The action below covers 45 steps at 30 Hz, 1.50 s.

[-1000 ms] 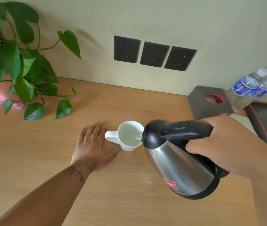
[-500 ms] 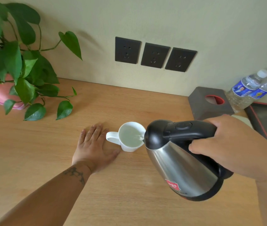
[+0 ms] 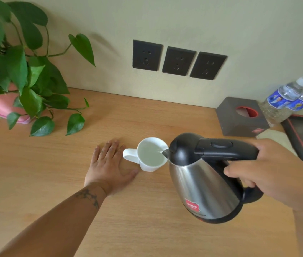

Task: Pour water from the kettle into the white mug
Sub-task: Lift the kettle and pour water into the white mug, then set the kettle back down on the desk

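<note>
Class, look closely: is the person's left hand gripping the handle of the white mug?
No: the left hand lies flat and open on the table beside the white mug, off its handle.

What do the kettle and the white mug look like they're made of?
Kettle: body looks like brushed stainless steel, with soft streaked reflections; lid, handle and base look like black plastic with a dull sheen. White mug: probably glazed ceramic, smooth, opaque and thick-rimmed.

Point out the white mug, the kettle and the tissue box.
white mug (image 3: 148,166): head view, on its outer wall below the rim.
kettle (image 3: 200,186): head view, on its steel body.
tissue box (image 3: 228,117): head view, on the grey top, left of the round opening.
</note>
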Tool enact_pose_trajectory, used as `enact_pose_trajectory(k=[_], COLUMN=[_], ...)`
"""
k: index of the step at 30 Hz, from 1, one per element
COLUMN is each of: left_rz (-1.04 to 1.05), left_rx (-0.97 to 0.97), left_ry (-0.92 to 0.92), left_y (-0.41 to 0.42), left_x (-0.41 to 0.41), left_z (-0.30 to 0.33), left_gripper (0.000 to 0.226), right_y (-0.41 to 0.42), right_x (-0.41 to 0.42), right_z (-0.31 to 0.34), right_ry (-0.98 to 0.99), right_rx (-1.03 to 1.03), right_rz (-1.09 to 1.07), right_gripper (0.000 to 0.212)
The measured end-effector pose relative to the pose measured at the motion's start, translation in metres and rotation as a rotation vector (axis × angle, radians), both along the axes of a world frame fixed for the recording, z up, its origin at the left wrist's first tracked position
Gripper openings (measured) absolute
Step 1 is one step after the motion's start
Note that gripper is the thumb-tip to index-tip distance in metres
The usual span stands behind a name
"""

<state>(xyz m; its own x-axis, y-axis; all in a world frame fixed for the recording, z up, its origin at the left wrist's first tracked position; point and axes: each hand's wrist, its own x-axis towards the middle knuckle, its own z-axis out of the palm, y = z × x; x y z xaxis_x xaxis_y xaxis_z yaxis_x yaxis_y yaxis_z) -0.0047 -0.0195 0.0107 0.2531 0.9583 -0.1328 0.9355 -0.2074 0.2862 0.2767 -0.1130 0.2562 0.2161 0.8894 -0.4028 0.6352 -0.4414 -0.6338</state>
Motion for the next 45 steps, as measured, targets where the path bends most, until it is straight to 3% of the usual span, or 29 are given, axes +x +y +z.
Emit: enact_pose_trajectory(k=[6,14,18,23,32,45], left_rz=[0.000,0.002,0.005,0.007,0.019,0.024], left_rx=[0.003,-0.001,0.006,0.020,0.023,0.080], left_ry=[0.002,-0.001,-0.007,-0.006,-0.011,-0.036], left_y=[0.001,0.001,0.001,0.001,0.001,0.002], left_x=[0.000,0.001,0.001,0.001,0.002,0.001], left_z=[0.001,0.000,0.000,-0.001,0.000,-0.008], left_gripper=[0.101,0.102,0.101,0.102,0.104,0.106], right_y=[-0.010,-0.020,-0.007,0.019,0.055,0.083], right_x=[0.015,0.024,0.003,-0.014,-0.029,-0.019], right_z=[-0.027,-0.068,-0.084,-0.113,-0.139,-0.151], right_ry=[0.085,0.151,0.229,0.253,0.307,0.304], right_rx=[0.073,0.297,0.430,0.549,0.627,0.603], right_rz=[-0.083,-0.329,-0.477,-0.645,-0.855,-0.886], right_gripper=[0.050,0.045,0.029,0.026,0.017,0.018])
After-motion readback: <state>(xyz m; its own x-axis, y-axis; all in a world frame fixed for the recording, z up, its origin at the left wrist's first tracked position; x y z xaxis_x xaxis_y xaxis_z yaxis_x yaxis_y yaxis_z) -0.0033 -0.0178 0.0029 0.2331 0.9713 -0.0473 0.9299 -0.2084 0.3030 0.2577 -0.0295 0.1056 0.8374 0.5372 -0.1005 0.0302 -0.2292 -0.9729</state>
